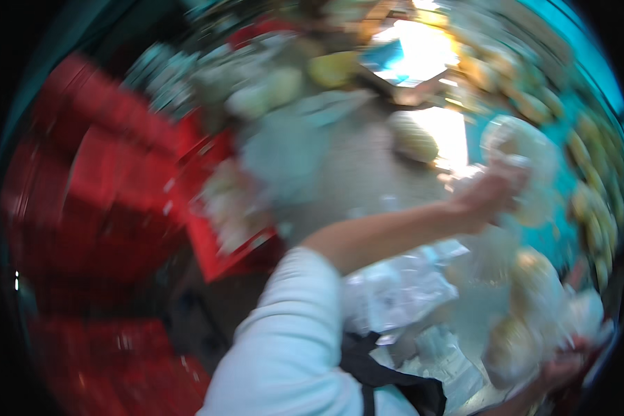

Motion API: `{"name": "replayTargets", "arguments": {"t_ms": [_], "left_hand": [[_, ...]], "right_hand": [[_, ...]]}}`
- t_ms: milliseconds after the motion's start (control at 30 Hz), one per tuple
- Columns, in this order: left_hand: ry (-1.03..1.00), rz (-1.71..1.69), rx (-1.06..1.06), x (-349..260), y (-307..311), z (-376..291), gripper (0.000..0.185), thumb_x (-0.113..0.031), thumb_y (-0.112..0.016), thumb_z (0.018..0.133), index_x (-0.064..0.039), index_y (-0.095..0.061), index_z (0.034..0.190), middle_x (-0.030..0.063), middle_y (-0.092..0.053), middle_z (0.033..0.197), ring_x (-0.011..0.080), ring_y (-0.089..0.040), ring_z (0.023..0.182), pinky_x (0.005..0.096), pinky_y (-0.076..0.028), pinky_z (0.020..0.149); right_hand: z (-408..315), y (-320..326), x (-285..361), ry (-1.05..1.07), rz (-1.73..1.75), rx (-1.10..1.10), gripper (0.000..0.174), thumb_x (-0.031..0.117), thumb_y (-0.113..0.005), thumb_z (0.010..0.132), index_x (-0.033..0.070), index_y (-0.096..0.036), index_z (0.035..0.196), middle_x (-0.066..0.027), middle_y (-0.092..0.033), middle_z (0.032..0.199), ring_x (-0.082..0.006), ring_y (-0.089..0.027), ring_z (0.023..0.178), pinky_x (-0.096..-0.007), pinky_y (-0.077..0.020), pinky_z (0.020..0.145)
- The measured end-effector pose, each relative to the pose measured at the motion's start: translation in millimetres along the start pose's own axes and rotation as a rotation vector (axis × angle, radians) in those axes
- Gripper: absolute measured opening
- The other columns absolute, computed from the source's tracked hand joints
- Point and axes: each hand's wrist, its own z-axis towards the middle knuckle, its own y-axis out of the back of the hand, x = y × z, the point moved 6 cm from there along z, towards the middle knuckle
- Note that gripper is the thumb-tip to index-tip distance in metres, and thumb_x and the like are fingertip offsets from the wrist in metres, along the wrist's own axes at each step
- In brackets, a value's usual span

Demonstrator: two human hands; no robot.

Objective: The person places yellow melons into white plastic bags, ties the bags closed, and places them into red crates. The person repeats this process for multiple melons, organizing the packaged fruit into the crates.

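Observation:
The view is strongly blurred. My left hand (496, 187) reaches across to the right, closed on a translucent plastic bag (543, 156) with pale round contents. Low at the right edge, my right hand (564, 366) is against bagged yellowish produce (515, 346) and seems to grip the plastic; its fingers are partly hidden. A further bag of pale yellow produce (533, 275) sits just above it. Beneath my left forearm, flat clear plastic bags (400, 291) lie on the table (353, 161).
Stacked red crates (119, 177) stand at the left. One red crate (203, 255) holds pale wrapped produce (234, 208). A ridged pale round item (413, 136) lies near a brightly lit box (411, 57). Yellow elongated produce (595, 218) lines the right on a turquoise surface (561, 234).

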Motion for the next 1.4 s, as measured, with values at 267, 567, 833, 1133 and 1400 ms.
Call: {"name": "replayTargets", "arguments": {"t_ms": [267,567,833,1133,1400], "left_hand": [[-0.285,-0.072,-0.491,-68,162,-246,0.024,-0.029,-0.047,0.086,-0.011,-0.047,0.070,0.0003,-0.043,0.067,0.0120,-0.044,0.059,0.0298,-0.033,0.041],[-0.064,0.154,-1.011,-25,495,-443,0.022,-0.024,-0.048,0.088,-0.011,-0.046,0.069,-0.0036,-0.035,0.053,0.0078,-0.032,0.042,0.0244,-0.023,0.033],[0.198,0.405,-0.916,40,755,-429,0.030,-0.025,-0.050,0.086,-0.003,-0.058,0.066,0.0079,-0.056,0.070,0.0180,-0.051,0.055,0.0347,-0.039,0.048],[0.270,0.808,-0.838,84,884,-358,0.019,-0.020,-0.053,0.079,-0.005,-0.064,0.081,0.0116,-0.057,0.067,0.0194,-0.053,0.058,0.0358,-0.040,0.049],[0.498,1.374,-0.760,72,941,-374,0.057,-0.044,-0.061,0.071,-0.002,-0.054,0.110,0.0238,-0.058,0.104,0.0363,-0.054,0.103,0.0447,-0.041,0.088]], "right_hand": [[-141,-122,31,-0.220,0.251,0.399,0.014,0.021,-0.053,0.086,0.008,-0.053,0.092,0.0001,-0.046,0.067,-0.0110,-0.043,0.056,-0.0232,-0.0356,0.048],[-323,-247,58,-0.201,0.310,0.486,0.018,0.024,-0.052,0.087,0.008,-0.050,0.096,0.0019,-0.042,0.065,-0.0091,-0.038,0.051,-0.0211,-0.0310,0.040],[-557,-419,10,-0.453,0.085,0.852,0.020,0.026,-0.051,0.089,0.008,-0.048,0.081,0.0025,-0.035,0.053,-0.0059,-0.032,0.044,-0.0214,-0.0234,0.035],[-671,-551,-93,-0.614,-0.397,0.890,0.033,0.027,-0.050,0.090,0.007,-0.056,0.064,0.0030,-0.049,0.055,-0.0024,-0.037,0.045,-0.0191,-0.0250,0.042],[-686,-612,-254,-0.555,-0.554,1.076,0.036,0.022,-0.050,0.089,0.002,-0.055,0.060,0.0020,-0.044,0.052,-0.0064,-0.037,0.051,-0.0254,-0.0292,0.047]]}}
